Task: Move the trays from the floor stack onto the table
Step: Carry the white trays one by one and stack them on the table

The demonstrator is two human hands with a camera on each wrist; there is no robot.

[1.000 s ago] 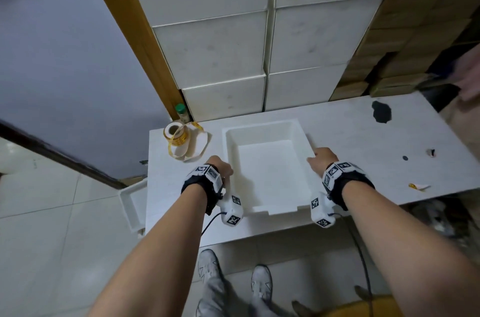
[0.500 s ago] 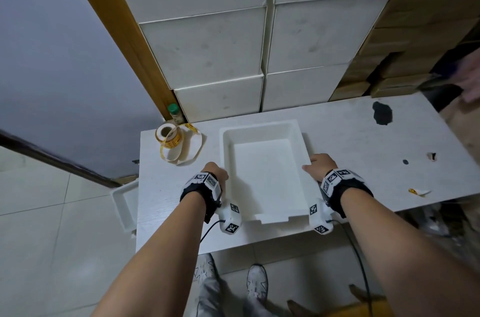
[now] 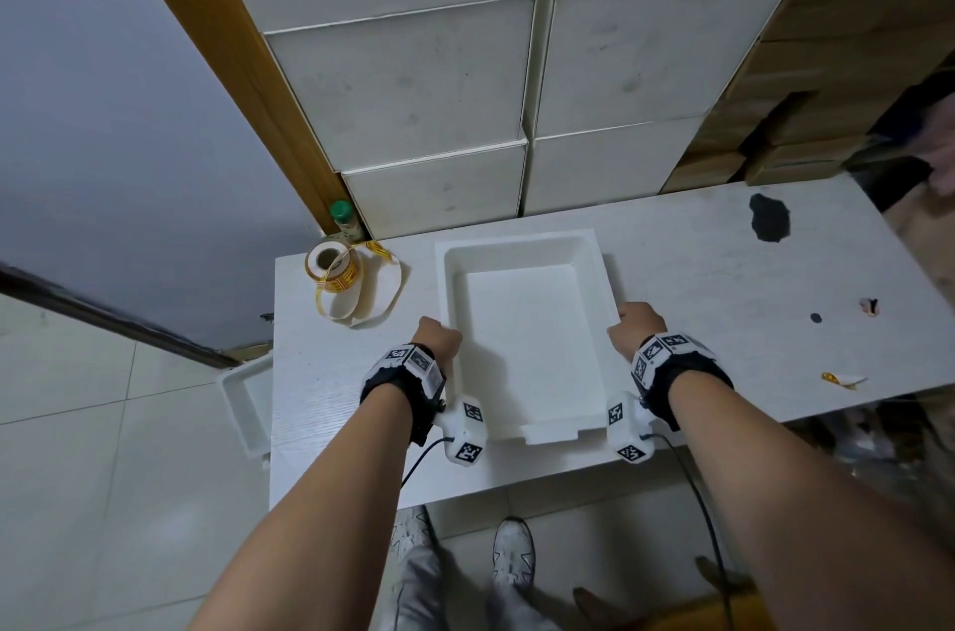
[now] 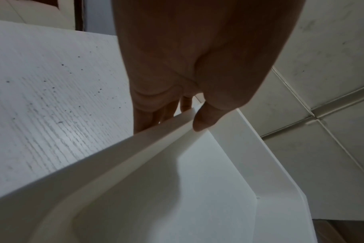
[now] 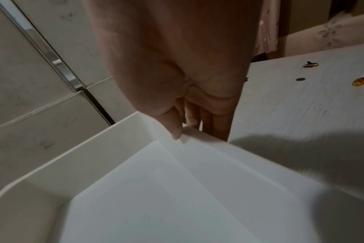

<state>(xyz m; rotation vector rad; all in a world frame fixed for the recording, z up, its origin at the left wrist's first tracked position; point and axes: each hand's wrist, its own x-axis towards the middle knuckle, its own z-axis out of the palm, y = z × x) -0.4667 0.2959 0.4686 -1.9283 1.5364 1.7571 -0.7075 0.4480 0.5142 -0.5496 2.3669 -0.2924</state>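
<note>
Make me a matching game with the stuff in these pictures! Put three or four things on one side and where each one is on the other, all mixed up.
Things:
1. white tray
2. tape roll
3. green-capped bottle
4. black stain

Places:
A. far right part of the table
B. back left corner, against the wall
C. between the left hand and right hand
D. table's left end, just in front of the bottle

Pairs: 1-C, 2-D, 3-B, 4-A

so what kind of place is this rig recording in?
Probably a storeroom or small packing workshop, not a home. White foam boxes are stacked high against the wall, brown cartons are piled beside them, and a roll of printed tape sits on the plain white table.
</note>
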